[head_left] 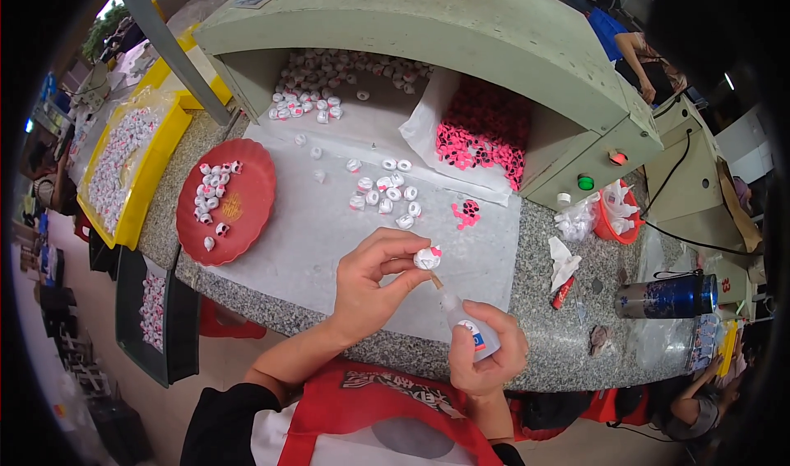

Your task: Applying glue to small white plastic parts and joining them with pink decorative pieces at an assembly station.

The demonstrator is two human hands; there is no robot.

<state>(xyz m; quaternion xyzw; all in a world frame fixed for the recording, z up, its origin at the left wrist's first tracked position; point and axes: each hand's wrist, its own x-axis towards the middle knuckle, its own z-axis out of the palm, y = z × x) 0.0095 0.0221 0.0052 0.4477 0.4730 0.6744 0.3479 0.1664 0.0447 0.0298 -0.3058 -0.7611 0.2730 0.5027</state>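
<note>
Hold the small, round white piece with a pink patch steady above the thin white sheet, and squeeze the translucent plastic bottle with a slim nozzle lightly, as hard pressure would likely flood the piece. Your left hand pinches the piece, thumb and fingertips nearly together; your right hand curls closed around the bottle. Whether the tip touches, I cannot tell.

Left of the bottle lies the plate (loose pieces on it); right, 1 tumbler.
</note>
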